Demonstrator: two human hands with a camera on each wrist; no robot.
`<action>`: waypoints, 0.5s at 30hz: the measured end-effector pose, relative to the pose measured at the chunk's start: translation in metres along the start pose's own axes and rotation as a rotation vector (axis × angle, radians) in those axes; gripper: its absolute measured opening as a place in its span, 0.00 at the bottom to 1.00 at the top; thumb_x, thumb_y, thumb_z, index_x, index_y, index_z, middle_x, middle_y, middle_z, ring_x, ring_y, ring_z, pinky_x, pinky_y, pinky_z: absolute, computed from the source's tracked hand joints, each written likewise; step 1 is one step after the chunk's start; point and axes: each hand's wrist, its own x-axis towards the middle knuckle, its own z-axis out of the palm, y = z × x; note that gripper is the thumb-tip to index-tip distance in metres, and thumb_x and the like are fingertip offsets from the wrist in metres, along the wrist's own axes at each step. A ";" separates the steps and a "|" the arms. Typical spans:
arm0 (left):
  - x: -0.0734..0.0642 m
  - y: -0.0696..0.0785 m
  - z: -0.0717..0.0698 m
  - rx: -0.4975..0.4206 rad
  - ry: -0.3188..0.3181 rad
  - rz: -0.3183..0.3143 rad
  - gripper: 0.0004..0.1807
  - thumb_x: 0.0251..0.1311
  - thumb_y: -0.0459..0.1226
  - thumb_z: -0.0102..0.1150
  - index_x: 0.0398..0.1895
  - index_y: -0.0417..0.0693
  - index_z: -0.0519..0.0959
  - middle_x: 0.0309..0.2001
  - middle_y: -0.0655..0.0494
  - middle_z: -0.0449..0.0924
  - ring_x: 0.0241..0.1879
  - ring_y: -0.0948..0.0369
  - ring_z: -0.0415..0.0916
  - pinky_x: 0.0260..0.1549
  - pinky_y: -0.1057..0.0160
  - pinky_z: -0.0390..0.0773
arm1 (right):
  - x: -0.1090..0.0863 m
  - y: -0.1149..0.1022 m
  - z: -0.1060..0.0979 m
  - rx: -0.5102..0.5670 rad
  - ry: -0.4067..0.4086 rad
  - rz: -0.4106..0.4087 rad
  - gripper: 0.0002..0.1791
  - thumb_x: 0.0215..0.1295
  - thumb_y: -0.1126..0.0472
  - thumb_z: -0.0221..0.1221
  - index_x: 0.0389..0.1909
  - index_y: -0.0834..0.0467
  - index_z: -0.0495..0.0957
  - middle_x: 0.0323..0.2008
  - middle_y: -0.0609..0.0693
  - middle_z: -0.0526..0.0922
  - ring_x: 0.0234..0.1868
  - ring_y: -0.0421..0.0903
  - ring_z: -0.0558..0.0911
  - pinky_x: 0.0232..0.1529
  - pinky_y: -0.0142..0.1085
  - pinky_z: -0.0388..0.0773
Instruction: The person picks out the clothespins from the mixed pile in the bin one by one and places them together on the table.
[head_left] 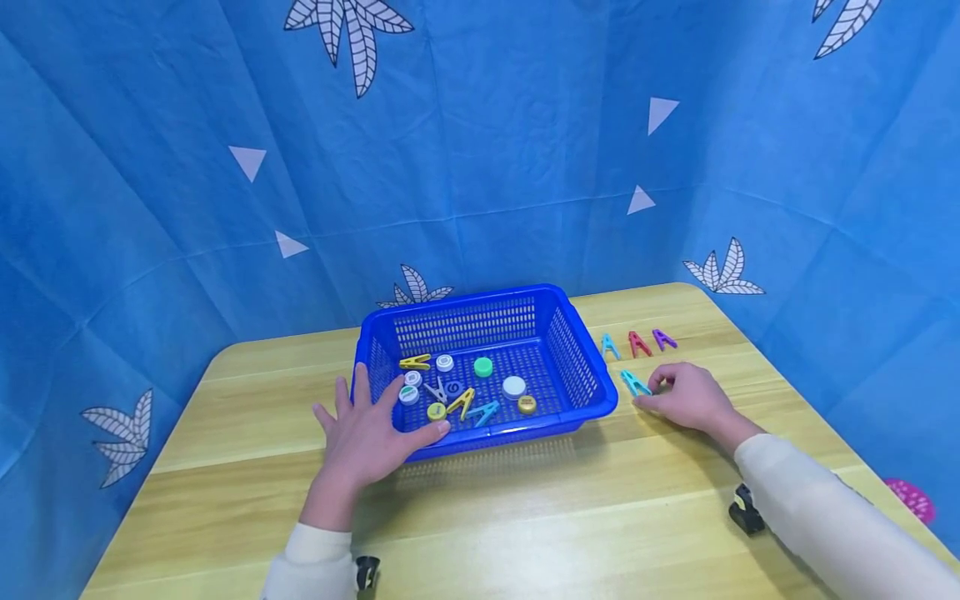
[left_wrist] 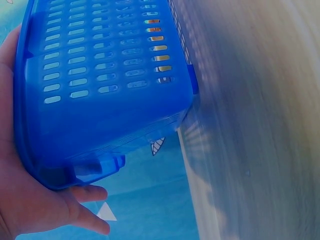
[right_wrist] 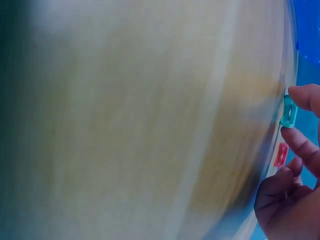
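My right hand [head_left: 692, 398] is at the table to the right of the basket, with thumb and forefinger pinching the near end of a turquoise clothespin [head_left: 634, 382]. In the right wrist view those fingertips meet both sides of the turquoise clothespin [right_wrist: 289, 111]. My left hand [head_left: 372, 433] lies spread over the near left corner of a blue plastic basket [head_left: 600, 398], its thumb along the front rim. The left wrist view has the palm against the rim of the basket [left_wrist: 100, 125]. Inside are several bottle caps, such as a green one [head_left: 483, 367], and several clothespins, one yellow [head_left: 461, 403].
Beyond the right hand, a light blue clothespin [head_left: 610, 347], a red clothespin [head_left: 639, 343] and a purple clothespin [head_left: 663, 339] lie in a row on the wooden table [head_left: 525, 517]. A blue patterned curtain [head_left: 480, 150] hangs close behind the table's far edge.
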 end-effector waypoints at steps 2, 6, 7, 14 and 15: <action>0.000 0.000 0.000 0.000 0.002 -0.001 0.66 0.40 0.84 0.46 0.77 0.50 0.62 0.78 0.32 0.29 0.72 0.30 0.20 0.54 0.27 0.13 | -0.001 -0.004 0.001 -0.011 0.004 -0.004 0.18 0.54 0.44 0.72 0.28 0.53 0.79 0.24 0.48 0.75 0.29 0.49 0.72 0.30 0.41 0.66; 0.000 -0.001 0.001 -0.001 0.007 0.000 0.66 0.41 0.83 0.47 0.77 0.50 0.62 0.78 0.32 0.29 0.72 0.30 0.20 0.54 0.27 0.13 | -0.003 -0.008 0.005 -0.004 0.011 -0.011 0.18 0.53 0.44 0.72 0.26 0.53 0.78 0.22 0.47 0.74 0.27 0.47 0.71 0.29 0.40 0.66; 0.000 -0.001 0.002 -0.001 0.008 0.001 0.66 0.41 0.83 0.46 0.77 0.50 0.62 0.78 0.32 0.29 0.72 0.30 0.20 0.54 0.27 0.14 | -0.003 -0.008 0.006 -0.003 0.011 -0.015 0.18 0.53 0.44 0.72 0.25 0.52 0.77 0.21 0.46 0.74 0.27 0.47 0.71 0.29 0.40 0.66; 0.001 -0.002 0.003 -0.003 0.008 0.004 0.67 0.39 0.85 0.44 0.77 0.50 0.62 0.78 0.33 0.29 0.72 0.31 0.19 0.55 0.26 0.15 | -0.002 -0.014 0.008 -0.012 -0.002 -0.004 0.18 0.53 0.44 0.71 0.24 0.52 0.77 0.21 0.46 0.74 0.28 0.48 0.72 0.30 0.40 0.66; 0.001 -0.002 0.002 -0.001 0.007 0.002 0.68 0.39 0.85 0.44 0.77 0.50 0.62 0.78 0.33 0.29 0.72 0.31 0.19 0.55 0.25 0.16 | -0.002 -0.014 0.008 -0.012 -0.005 0.001 0.18 0.54 0.43 0.71 0.24 0.52 0.77 0.21 0.46 0.74 0.28 0.48 0.72 0.31 0.40 0.66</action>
